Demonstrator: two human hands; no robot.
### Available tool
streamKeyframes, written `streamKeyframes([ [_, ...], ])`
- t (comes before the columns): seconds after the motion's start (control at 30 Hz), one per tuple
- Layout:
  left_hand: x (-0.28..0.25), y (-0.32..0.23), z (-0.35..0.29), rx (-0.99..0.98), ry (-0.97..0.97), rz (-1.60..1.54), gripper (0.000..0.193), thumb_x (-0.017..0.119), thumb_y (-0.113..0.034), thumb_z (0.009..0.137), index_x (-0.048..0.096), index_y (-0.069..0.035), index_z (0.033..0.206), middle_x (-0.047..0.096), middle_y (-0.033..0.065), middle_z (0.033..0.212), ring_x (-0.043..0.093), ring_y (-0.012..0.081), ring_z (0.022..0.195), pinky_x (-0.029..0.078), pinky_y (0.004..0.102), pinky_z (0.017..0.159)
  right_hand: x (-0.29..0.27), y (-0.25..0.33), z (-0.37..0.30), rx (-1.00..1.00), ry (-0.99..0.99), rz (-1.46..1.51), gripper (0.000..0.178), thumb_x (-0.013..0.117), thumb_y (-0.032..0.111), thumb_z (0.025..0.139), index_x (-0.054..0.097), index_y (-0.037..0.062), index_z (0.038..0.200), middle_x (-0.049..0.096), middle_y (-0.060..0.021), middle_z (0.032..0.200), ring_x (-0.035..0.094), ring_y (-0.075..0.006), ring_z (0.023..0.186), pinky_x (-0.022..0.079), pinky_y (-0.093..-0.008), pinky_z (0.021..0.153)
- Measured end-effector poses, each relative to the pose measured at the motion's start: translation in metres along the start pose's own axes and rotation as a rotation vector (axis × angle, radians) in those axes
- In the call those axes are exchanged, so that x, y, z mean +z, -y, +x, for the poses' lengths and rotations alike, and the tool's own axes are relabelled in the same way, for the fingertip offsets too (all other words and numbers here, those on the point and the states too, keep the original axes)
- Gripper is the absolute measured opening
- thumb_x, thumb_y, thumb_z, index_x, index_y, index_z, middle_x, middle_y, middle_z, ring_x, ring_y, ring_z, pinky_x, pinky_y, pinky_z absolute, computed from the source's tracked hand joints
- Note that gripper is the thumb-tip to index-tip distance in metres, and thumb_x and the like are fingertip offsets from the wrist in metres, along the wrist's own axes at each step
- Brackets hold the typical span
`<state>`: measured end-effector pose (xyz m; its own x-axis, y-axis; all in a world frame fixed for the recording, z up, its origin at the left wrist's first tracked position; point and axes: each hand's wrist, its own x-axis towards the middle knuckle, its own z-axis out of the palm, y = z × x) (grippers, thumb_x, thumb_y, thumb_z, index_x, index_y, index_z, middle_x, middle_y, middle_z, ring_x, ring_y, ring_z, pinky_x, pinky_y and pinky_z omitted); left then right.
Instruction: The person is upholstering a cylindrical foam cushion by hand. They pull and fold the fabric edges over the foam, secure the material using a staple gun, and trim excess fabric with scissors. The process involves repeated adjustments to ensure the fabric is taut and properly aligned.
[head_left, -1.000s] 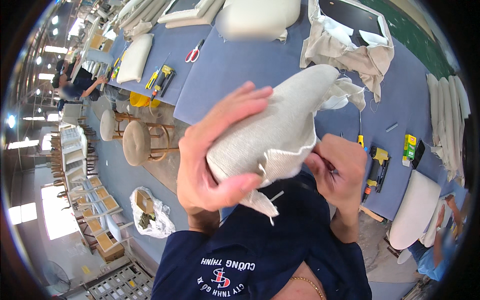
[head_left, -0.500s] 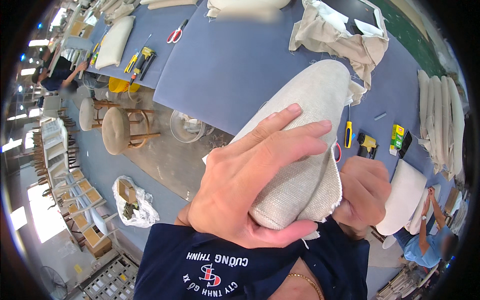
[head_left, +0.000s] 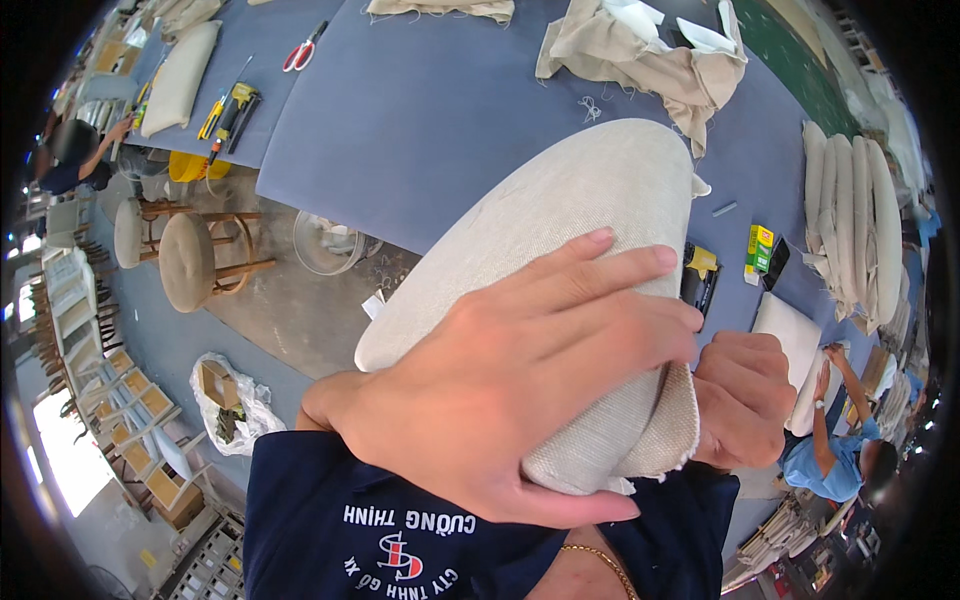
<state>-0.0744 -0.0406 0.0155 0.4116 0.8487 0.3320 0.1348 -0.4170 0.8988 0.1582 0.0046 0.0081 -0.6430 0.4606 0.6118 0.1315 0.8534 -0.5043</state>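
Note:
A long beige fabric-covered cushion [head_left: 560, 240] is held up close under the camera, tilted from lower right to upper left. My left hand [head_left: 510, 400] lies spread across its near end, fingers pointing right. My right hand [head_left: 745, 395] grips the cushion's lower right edge from behind, where the fabric hem is folded. Below both hands is my dark blue shirt [head_left: 400, 530].
A large blue-grey worktable [head_left: 440, 110] spreads behind the cushion, with beige cloth [head_left: 650, 50], red scissors [head_left: 300, 52] and hand tools [head_left: 232, 105]. Round stools [head_left: 190, 260] stand on the floor at left. Stacked cushions [head_left: 850, 220] lie at right, near another person in blue [head_left: 835, 460].
The cushion has turned and swung up closer to the camera. My left hand has slid over its near end, and my right hand has moved to its lower right edge.

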Motion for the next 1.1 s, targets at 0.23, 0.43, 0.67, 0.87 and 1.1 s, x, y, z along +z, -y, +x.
streamKeyframes([
  [0.23, 0.012, -0.001, 0.009, -0.008, 0.014, 0.036, 0.072, 0.092, -0.034, 0.059, 0.066, -0.001, 0.118, 0.068, 0.0169, 0.126, 0.058, 0.0445, 0.13, 0.04, 0.0605, 0.11, 0.008, -0.007, -0.015, 0.011, -0.053, 0.161, 0.032, 0.075, 0.019, 0.053, 0.064, -0.0046, 0.071, 0.047, -0.0051, 0.058, 0.047, -0.015, 0.044, 0.028, -0.0282, 0.039],
  [0.43, 0.006, 0.014, 0.033, 0.115, 0.193, -0.094, 0.06, 0.087, -0.031, 0.066, 0.064, -0.002, 0.113, 0.062, 0.0158, 0.118, 0.057, 0.0404, 0.123, 0.037, 0.0611, 0.11, -0.023, 0.001, -0.049, 0.362, -0.025, 0.135, 0.038, 0.076, 0.037, 0.086, 0.069, 0.0016, 0.073, 0.052, -0.0047, 0.058, 0.049, -0.0197, 0.044, 0.032, -0.0319, 0.043],
  [0.67, 0.032, 0.02, 0.05, 0.076, 0.252, -0.263, 0.041, 0.09, -0.019, 0.057, 0.064, -0.009, 0.087, 0.072, 0.0098, 0.106, 0.067, 0.0353, 0.11, 0.038, 0.0602, 0.11, -0.046, 0.013, -0.07, 0.491, 0.059, 0.083, 0.046, 0.07, 0.047, 0.089, 0.067, 0.0063, 0.068, 0.049, -0.0014, 0.054, 0.047, -0.0194, 0.043, 0.028, -0.034, 0.044],
  [0.87, 0.04, 0.014, 0.047, 0.07, 0.218, -0.242, 0.037, 0.089, -0.017, 0.057, 0.064, -0.01, 0.084, 0.071, 0.0063, 0.1, 0.068, 0.0324, 0.106, 0.04, 0.0589, 0.109, -0.024, 0.001, -0.077, 0.408, -0.076, 0.269, 0.046, 0.07, 0.041, 0.095, 0.066, 0.0053, 0.067, 0.048, -0.0015, 0.054, 0.045, -0.02, 0.041, 0.028, -0.0345, 0.042],
  [1.1, 0.041, 0.013, 0.049, 0.049, 0.222, -0.249, 0.036, 0.088, -0.015, 0.057, 0.065, -0.009, 0.083, 0.071, 0.0064, 0.098, 0.068, 0.0329, 0.105, 0.041, 0.0586, 0.109, 0.001, -0.016, -0.095, 0.332, -0.204, 0.374, 0.045, 0.07, 0.04, 0.096, 0.067, 0.0049, 0.068, 0.05, -0.0022, 0.056, 0.046, -0.0209, 0.042, 0.031, -0.0331, 0.041],
])
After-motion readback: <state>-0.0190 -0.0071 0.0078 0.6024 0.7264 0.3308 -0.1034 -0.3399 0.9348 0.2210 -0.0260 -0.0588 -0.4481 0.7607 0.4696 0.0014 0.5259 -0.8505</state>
